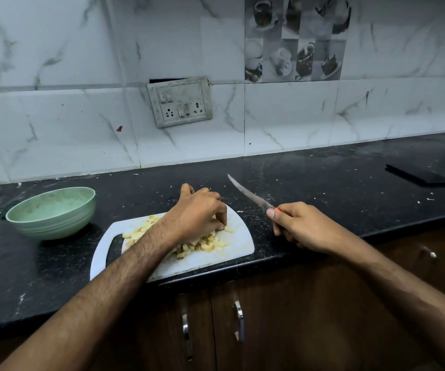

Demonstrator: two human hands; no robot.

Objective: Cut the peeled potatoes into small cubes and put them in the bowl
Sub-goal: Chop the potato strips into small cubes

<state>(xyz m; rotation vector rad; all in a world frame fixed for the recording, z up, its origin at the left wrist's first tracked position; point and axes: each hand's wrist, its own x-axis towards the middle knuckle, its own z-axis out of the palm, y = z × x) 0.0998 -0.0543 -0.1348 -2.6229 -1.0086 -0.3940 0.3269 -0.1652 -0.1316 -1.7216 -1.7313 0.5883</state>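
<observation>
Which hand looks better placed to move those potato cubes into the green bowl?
Left. The left hand already rests on the pale potato cubes, and the green ribbed bowl sits on its side. The right hand holds the steel knife.

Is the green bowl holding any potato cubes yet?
Empty: the green bowl shows only bare inside; the potato cubes are all on the cutting board.

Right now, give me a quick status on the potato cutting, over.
Left hand on potato cubes, fingers curled. Right hand holds knife lifted off cutting board. Green bowl left, apparently empty. Nothing blocking.
</observation>
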